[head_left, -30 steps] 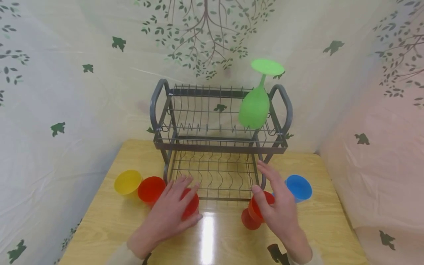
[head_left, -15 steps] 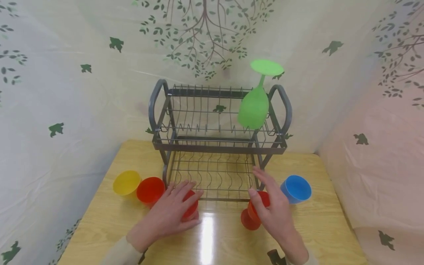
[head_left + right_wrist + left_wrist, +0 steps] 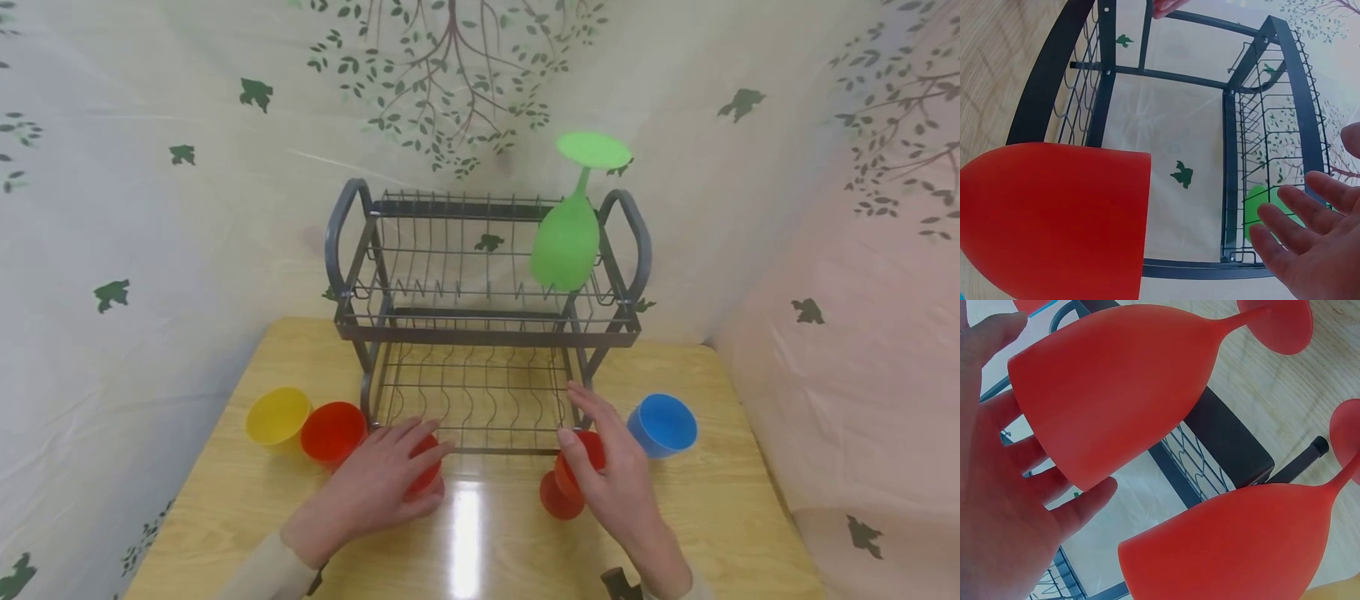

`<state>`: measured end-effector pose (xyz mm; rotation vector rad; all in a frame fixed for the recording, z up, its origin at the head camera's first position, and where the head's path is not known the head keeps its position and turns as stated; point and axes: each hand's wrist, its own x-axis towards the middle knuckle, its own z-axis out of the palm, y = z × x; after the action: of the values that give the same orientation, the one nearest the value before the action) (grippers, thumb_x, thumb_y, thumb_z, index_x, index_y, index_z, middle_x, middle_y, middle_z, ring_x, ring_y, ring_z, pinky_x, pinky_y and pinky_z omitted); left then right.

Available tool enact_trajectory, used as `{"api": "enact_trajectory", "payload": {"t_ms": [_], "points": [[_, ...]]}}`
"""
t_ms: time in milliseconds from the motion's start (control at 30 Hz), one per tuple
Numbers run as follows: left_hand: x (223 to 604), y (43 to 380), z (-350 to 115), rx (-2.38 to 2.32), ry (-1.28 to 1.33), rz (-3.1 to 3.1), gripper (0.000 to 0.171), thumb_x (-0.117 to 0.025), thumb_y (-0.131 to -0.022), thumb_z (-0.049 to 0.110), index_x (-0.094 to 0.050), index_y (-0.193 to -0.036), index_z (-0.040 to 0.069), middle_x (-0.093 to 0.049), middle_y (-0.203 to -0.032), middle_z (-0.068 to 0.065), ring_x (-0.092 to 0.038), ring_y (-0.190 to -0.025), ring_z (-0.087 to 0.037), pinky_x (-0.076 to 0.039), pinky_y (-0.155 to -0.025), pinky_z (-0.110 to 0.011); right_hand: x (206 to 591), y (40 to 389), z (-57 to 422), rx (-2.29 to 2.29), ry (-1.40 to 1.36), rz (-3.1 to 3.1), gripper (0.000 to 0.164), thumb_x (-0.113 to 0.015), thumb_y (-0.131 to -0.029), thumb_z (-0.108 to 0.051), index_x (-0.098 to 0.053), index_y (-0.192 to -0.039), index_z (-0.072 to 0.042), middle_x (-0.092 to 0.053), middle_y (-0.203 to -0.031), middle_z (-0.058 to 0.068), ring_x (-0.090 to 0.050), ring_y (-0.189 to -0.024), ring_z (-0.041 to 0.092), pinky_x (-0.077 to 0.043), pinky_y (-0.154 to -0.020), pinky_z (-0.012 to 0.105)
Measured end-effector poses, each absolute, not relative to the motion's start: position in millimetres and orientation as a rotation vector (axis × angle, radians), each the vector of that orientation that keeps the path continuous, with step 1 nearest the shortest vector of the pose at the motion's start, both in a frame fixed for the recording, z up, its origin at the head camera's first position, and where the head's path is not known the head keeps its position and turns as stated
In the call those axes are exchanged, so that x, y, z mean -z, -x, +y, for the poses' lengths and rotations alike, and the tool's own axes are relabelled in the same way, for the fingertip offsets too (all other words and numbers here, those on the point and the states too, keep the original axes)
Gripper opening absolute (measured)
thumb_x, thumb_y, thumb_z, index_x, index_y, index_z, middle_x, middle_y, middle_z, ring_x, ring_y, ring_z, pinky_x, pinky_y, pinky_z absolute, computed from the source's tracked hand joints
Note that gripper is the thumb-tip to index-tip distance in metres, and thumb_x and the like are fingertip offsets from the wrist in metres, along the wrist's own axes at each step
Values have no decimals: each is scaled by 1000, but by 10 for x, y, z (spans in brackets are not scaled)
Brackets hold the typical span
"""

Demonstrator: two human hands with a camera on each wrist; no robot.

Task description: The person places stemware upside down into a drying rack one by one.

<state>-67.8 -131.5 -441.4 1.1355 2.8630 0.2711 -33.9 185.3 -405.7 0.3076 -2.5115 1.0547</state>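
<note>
In the head view we count 1 cup on the rack (image 3: pixel 487 338) and 5 on the table (image 3: pixel 517 550), so we judge the work to be at an early point. The green goblet (image 3: pixel 566 246) is the 1 that looks done: it sits upside down at the right end of the rack's upper level, foot uppermost, right of centre in the upper half of the frame.

The other 5 stand upright with their mouths up. At the lower left of the frame we see the yellow cup (image 3: pixel 277 415) and, just beside it, the outer red goblet (image 3: pixel 333 433). Nearer the bottom centre is the inner red goblet (image 3: pixel 1116 394), partly covered by the left hand (image 3: pixel 375 479). Right of centre is the right-hand red goblet (image 3: pixel 1060 219), and beyond it, at the lower right, the blue cup (image 3: pixel 663 423).

The left hand is spread wide, its fingers beside the inner red goblet's rim; we cannot tell whether they touch it. The right hand (image 3: pixel 621 483) is also wide, fingers extended; in the right wrist view it lies at the lower right, apart from the goblet at the lower left. We see neither hand gripping anything, so we take all 5 table cups as not yet handled.
</note>
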Motion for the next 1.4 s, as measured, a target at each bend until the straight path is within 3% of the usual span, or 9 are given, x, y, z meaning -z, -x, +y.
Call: {"api": "enact_trajectory", "payload": {"t_ms": [133, 267, 367, 633, 900, 1233, 1400], "points": [[4405, 683, -1333, -279, -1133, 2861, 55, -65, -98, 49, -57, -149, 30, -45, -161, -4, -45, -143, -33, -43, -112, -57, 4070, 341, 1851, -1088, -310, -2507, 51, -69, -98, -15, -55, -147, -11, -54, -153, 3, -50, -141, 30, -50, -104, 54], [4399, 685, -1341, -287, -1122, 2869, 52, -67, -98, 47, -60, -146, 29, -51, -155, -5, -49, -139, -32, -46, -110, -56, 4091, 342, 1854, -1116, -311, -2495, 51, -70, -98, -14, -55, -146, -9, -54, -153, 3, -50, -141, 31, -51, -101, 59], [4401, 679, -1347, -299, -1108, 2867, 53, -69, -97, 46, -60, -146, 28, -55, -150, -5, -50, -135, -31, -47, -108, -56, 4106, 339, 1856, -1104, -305, -2492, 51, -71, -97, -14, -56, -145, -8, -55, -153, 2, -51, -141, 29, -51, -101, 54], [4392, 644, -1367, -320, -1108, 2881, 56, -74, -93, 48, -62, -143, 26, -59, -144, -7, -54, -130, -31, -51, -105, -54, 4131, 334, 1859, -1090, -308, -2478, 49, -72, -96, -13, -59, -143, -9, -57, -151, 2, -53, -139, 27, -36, -106, 14], [4349, 607, -1405, -382, -1055, 2920, 58, -75, -91, 51, -63, -142, 27, -59, -144, -4, -54, -131, -28, -51, -106, -49, 4144, 325, 1862, -1073, -322, -2488, 50, -72, -97, -14, -59, -145, -14, -57, -151, 2, -53, -139, 26, -35, -106, 12], [4318, 561, -1441, -550, -944, 2932, 60, -79, -89, 48, -64, -142, 24, -60, -142, -5, -56, -129, -28, -54, -102, -47, 4170, 334, 1866, -1070, -378, -2464, 49, -72, -95, -10, -60, -143, -9, -58, -149, 8, -54, -138, 28, -32, -109, 11], [4318, 562, -1454, -616, -886, 2937, 61, -79, -90, 47, -62, -144, 23, -59, -142, -3, -57, -127, -26, -56, -100, -45, 4166, 332, 1866, -1086, -387, -2448, 49, -71, -95, -9, -60, -143, -8, -58, -150, 5, -54, -138, 28, -33, -109, 11]]}}
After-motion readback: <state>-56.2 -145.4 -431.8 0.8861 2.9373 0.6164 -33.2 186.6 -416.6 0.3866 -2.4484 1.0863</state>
